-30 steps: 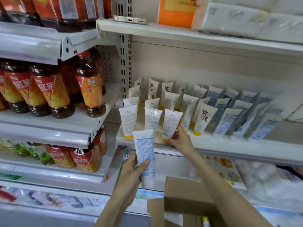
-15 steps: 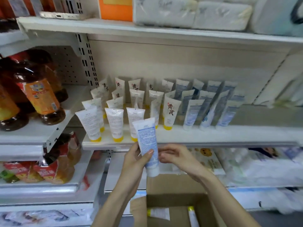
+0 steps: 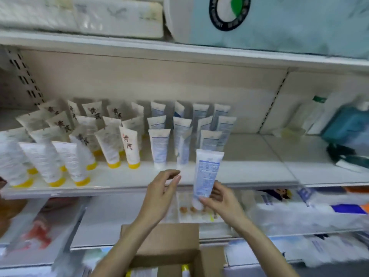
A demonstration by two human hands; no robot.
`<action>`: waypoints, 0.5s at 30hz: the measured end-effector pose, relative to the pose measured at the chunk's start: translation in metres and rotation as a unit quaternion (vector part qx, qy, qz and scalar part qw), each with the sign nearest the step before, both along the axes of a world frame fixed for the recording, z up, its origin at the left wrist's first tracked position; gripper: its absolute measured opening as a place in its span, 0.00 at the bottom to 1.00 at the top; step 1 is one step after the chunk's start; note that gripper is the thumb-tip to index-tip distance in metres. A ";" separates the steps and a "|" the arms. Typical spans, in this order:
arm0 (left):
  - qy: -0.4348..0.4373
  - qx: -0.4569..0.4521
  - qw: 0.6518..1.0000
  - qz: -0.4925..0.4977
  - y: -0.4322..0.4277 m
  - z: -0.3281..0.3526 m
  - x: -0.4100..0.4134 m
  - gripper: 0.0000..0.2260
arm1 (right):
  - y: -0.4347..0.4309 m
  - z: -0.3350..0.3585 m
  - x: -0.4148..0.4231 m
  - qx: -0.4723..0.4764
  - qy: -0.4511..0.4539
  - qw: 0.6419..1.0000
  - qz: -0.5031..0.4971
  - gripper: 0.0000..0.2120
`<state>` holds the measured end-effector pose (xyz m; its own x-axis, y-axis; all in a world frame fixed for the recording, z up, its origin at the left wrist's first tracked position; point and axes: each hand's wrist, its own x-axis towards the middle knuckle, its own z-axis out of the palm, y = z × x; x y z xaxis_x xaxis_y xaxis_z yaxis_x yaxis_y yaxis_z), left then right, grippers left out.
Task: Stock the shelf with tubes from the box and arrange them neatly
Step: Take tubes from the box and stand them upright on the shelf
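My right hand (image 3: 217,198) grips the cap end of a white tube with blue print (image 3: 206,172), upright, just in front of the shelf (image 3: 249,172) edge. My left hand (image 3: 161,192) hovers beside it with loosely curled fingers and holds nothing. On the shelf stand rows of yellow-capped white tubes (image 3: 129,148) at the left and blue-print white tubes (image 3: 159,148) in the middle. Under my arms sits an open cardboard box (image 3: 171,244); a yellow-capped tube (image 3: 185,268) shows inside it.
Right of the blue-print tubes the shelf board shows bare surface up to teal bottles (image 3: 347,124) and a dark item (image 3: 339,152). An upper shelf (image 3: 179,47) carries packaged goods. Lower shelves hold wrapped packs (image 3: 299,214).
The tube passed from my left hand to my right hand and moved right. My left hand let go. The view swung right, away from the drink bottles.
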<state>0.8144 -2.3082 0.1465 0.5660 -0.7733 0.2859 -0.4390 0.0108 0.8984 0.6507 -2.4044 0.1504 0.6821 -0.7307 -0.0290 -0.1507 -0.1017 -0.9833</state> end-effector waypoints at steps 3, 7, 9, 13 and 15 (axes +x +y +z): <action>-0.157 0.065 0.985 0.014 -0.031 -0.027 0.001 0.16 | -0.052 0.000 -0.032 -0.034 -0.009 0.997 -0.069 0.15; -0.348 0.143 0.926 0.036 -0.050 -0.062 0.000 0.27 | -0.109 -0.007 -0.051 -0.050 -0.015 0.993 -0.106 0.14; -0.393 0.165 0.904 0.032 -0.050 -0.070 -0.001 0.26 | -0.129 -0.014 -0.050 -0.054 -0.003 0.991 -0.119 0.15; -0.371 0.152 0.916 0.027 -0.051 -0.069 0.002 0.24 | -0.158 -0.029 -0.035 -0.062 0.042 0.989 -0.129 0.17; -0.367 0.140 0.919 0.031 -0.052 -0.070 0.003 0.24 | -0.168 -0.034 -0.026 -0.072 0.056 0.989 -0.120 0.18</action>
